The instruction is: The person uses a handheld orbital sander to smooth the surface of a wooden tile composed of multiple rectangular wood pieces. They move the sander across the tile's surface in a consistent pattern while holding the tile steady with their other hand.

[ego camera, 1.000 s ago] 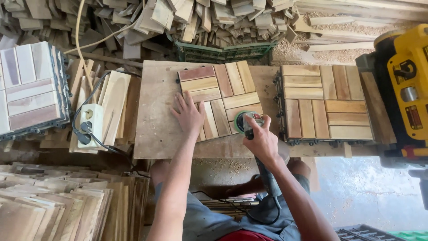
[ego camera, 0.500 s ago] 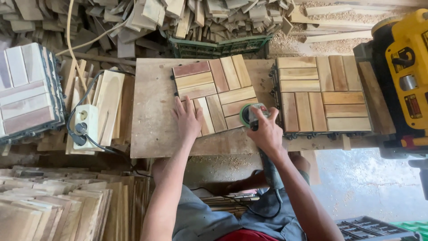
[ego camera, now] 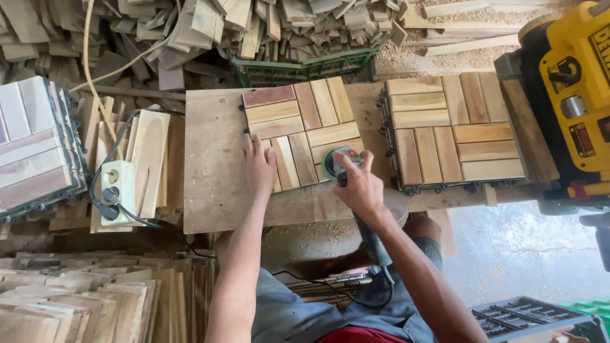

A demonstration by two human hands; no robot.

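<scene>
A square wooden slat tile [ego camera: 298, 130] lies on a plywood board [ego camera: 213, 159] in front of me. My left hand [ego camera: 259, 166] presses flat on the tile's near left corner, fingers spread. My right hand [ego camera: 361, 186] grips a round green-edged power sander [ego camera: 338, 162] that rests on the tile's near right corner. The sander's dark handle and cable [ego camera: 375, 251] run back under my right forearm toward my lap.
A stack of similar wooden tiles [ego camera: 454, 130] sits right of the board. A yellow machine [ego camera: 575, 95] stands at the far right. A white power strip [ego camera: 117, 184] and another tile stack [ego camera: 35, 149] lie left. Loose wood offcuts [ego camera: 210, 28] pile up behind.
The sander and my right hand have slid left along the tile's near edge. My left hand has shifted slightly left toward the tile's corner. The view has tilted a little.
</scene>
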